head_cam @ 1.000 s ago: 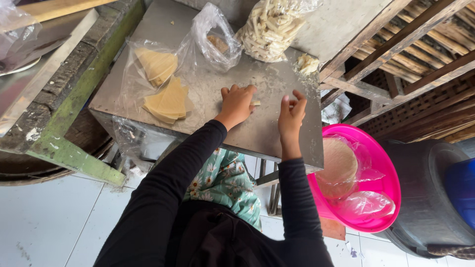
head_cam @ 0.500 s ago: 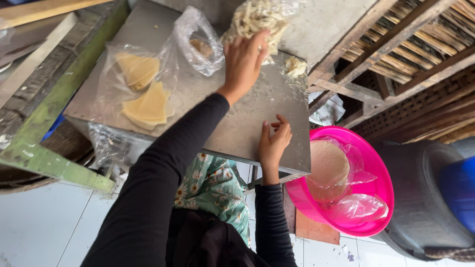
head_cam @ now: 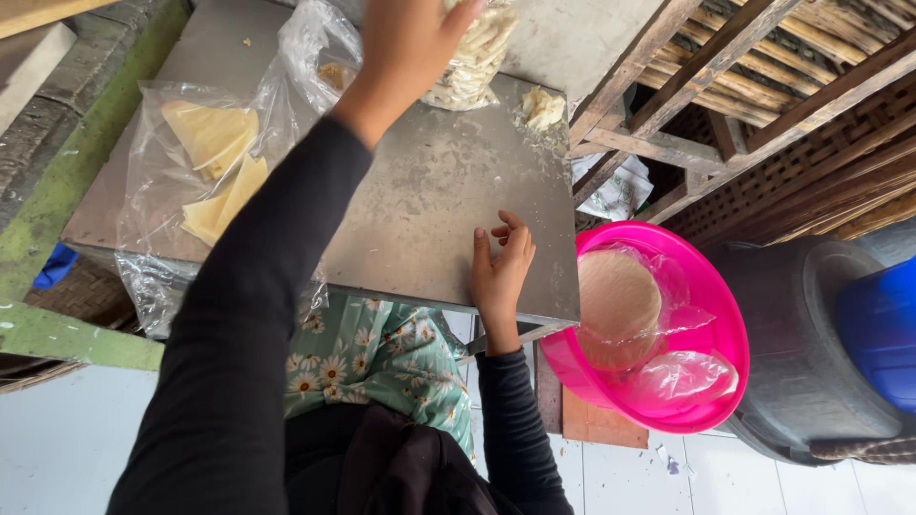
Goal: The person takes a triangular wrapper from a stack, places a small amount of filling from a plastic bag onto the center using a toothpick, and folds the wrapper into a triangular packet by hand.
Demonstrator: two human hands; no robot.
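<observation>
My left hand reaches across the grey metal table to a clear bag of pale dough strips at its far edge. The frame's top edge cuts off the fingers, so I cannot tell whether they grip anything. My right hand rests palm-down on the table near its front right corner, fingers loosely curled, holding nothing. A small lump of pale dough lies at the far right corner. Yellow triangular sheets in clear plastic lie at the table's left, beside a small knotted plastic bag.
A pink basin holding a round pale disc in plastic sits right of the table. Beyond it are a dark barrel and a blue container. A wooden slatted rack stands at the back right, a green beam at left.
My left hand moved from the table's middle up to the bag of strips. My right hand slid back toward the front right edge.
</observation>
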